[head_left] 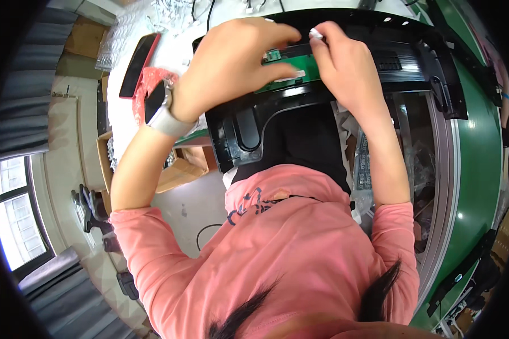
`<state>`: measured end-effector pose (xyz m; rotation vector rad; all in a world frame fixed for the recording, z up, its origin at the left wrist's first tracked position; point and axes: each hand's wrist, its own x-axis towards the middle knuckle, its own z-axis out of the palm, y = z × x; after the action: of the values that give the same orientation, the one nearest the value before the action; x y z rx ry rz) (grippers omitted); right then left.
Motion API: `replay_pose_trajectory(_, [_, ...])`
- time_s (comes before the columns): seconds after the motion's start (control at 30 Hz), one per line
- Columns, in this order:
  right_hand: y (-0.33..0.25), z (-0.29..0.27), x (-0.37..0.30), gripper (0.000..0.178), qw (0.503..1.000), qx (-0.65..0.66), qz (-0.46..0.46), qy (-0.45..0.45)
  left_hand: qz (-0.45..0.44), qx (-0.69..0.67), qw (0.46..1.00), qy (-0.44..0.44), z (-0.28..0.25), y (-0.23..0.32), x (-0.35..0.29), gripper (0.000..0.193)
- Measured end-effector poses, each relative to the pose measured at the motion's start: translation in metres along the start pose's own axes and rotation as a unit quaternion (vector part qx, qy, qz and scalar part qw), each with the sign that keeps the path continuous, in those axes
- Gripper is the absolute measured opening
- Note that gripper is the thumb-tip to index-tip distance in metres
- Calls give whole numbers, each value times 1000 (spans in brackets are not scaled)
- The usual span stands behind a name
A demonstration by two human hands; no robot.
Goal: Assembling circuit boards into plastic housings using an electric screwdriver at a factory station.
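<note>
While the left hand (232, 62) curled over the green circuit board (291, 62), fingers pressing it, the right hand (345, 62) pinched a small white piece (316, 35) just above, inside the black housing (249, 130).

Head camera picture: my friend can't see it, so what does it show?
Two bare hands work on a green circuit board set in a big black plastic panel. The left hand, with a watch on its wrist, rests on the board, and the right hand pinches a small white piece above it.
</note>
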<state>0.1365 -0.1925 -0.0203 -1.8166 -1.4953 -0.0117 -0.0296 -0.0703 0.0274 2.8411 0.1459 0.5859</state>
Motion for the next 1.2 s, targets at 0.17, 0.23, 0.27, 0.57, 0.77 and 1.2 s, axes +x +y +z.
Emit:
replay_pose_trajectory(0.17, [-61, -26, -4, 32, 943, 308, 52, 113, -127, -453, 870, 147, 11, 47, 9, 19])
replay_pose_trajectory(0.23, [-65, -33, -6, 36, 948, 300, 25, 104, -113, -443, 871, 179, 9, 52, 12, 19])
replay_pose_trajectory(0.27, [-66, -35, -7, 40, 951, 295, 3, 91, -106, -434, 870, 210, 8, 53, 12, 19])
replay_pose_trajectory(0.57, [-69, -74, -4, 21, 968, 152, -137, 142, 64, 23, 993, 99, -89, 92, 31, 14])
replay_pose_trajectory(0.77, [-72, -69, -9, 16, 986, 34, -126, 104, 138, 34, 989, 43, -70, 70, 23, 13])
replay_pose_trajectory(1.2, [-14, 18, -25, 21, 993, -8, -111, -43, 31, 228, 969, -89, 0, 7, -37, 10])
